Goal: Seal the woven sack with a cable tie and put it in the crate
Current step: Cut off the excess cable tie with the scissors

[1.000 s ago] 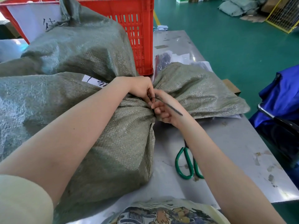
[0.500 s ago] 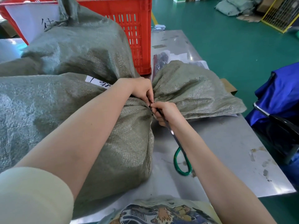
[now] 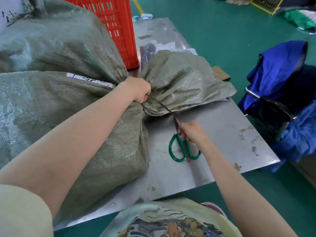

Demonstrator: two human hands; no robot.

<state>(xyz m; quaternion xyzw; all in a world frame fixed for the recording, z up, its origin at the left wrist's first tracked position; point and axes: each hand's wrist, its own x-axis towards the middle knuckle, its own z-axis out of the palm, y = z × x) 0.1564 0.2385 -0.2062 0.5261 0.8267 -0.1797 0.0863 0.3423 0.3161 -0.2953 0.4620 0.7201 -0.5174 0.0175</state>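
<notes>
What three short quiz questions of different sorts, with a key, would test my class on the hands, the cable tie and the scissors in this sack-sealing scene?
1. True or false: the left hand grips the gathered neck of the woven sack.
2. Multiple choice: the right hand is pulling A) the crate's rim, B) the tail of the cable tie, C) a paper label.
3. Fill in: the green-handled scissors lie on the metal ____, partly under the right hand.

Key: 1 true; 2 B; 3 table. The sack is not yet in the red crate.
</notes>
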